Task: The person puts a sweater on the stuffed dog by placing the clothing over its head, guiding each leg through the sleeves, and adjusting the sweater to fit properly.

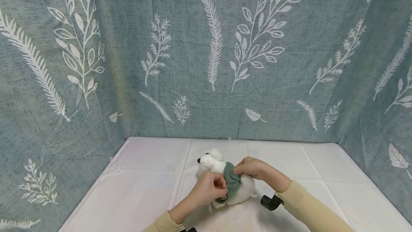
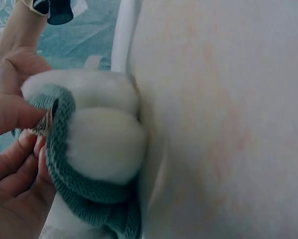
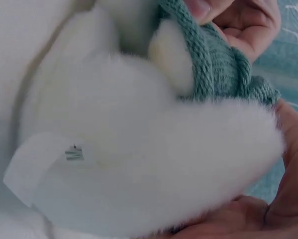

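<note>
Head view: a white plush dog [image 1: 222, 180] lies on the white tablecloth [image 1: 145, 185], near the middle of the table, its black nose pointing left. A green knitted sweater [image 1: 232, 181] sits around its middle. The left hand [image 1: 210, 188] is at the near side of the dog, fingers curled onto the sweater's lower edge. The right hand [image 1: 252, 167] comes from the right, fingertips pinching the sweater on the dog's back. A black wrist mount [image 1: 271, 202] shows under the right sleeve [image 1: 309, 208]. Teal cloth walls with a white leaf print [image 1: 206, 53] close in the table on three sides.

Left wrist view: the sweater [image 2: 84, 184] forms a thick knitted band looped around two white plush limbs [image 2: 104, 144], which poke out through it. The left hand [image 2: 14, 164] pinches the band's edge between thumb and curled fingers. The right hand [image 2: 14, 64] touches the plush behind it. The tablecloth [image 2: 223, 119] fills the right side.

Right wrist view: the dog's [image 3: 153, 149] white fur fills the frame, with a white sewn-in label [image 3: 44, 169] at its lower left. The sweater [image 3: 218, 64] is bunched above, one plush limb [image 3: 171, 59] inside it. The right hand [image 3: 253, 214] holds the dog from beneath, palm against the fur, while other fingers [image 3: 223, 12] press the knit at the top.
</note>
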Tool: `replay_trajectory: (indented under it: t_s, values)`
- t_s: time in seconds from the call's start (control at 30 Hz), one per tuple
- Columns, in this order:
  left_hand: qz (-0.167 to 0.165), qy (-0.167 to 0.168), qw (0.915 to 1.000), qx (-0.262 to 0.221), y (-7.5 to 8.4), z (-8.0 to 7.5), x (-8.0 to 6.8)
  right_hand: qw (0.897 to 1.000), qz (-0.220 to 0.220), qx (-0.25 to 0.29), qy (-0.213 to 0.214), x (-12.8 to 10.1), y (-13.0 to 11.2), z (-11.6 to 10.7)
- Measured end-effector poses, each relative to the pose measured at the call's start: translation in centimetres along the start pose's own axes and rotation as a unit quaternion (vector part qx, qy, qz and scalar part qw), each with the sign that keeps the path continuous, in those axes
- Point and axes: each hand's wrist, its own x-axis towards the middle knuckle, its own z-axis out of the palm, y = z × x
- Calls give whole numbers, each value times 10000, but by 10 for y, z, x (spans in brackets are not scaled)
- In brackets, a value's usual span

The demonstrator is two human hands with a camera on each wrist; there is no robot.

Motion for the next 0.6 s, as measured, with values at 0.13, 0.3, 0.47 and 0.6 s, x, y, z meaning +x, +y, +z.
replay_trajectory:
  t_s: [0.13,0.3,0.47,0.6]
  values:
    - [-22,-130,9998,116,0,-3,-2,9985,-57,414,-351,-1,3,-3]
    - [-53,-173,9997,173,-2,-7,-4,9957,-48,748,-550,-2,6,-5]
    - [-144,-177,9993,291,-5,-11,-5,9939,-18,896,-643,-3,6,-6]
    - [-302,-93,9986,436,-10,-17,-6,9934,40,903,-702,-2,6,-5]
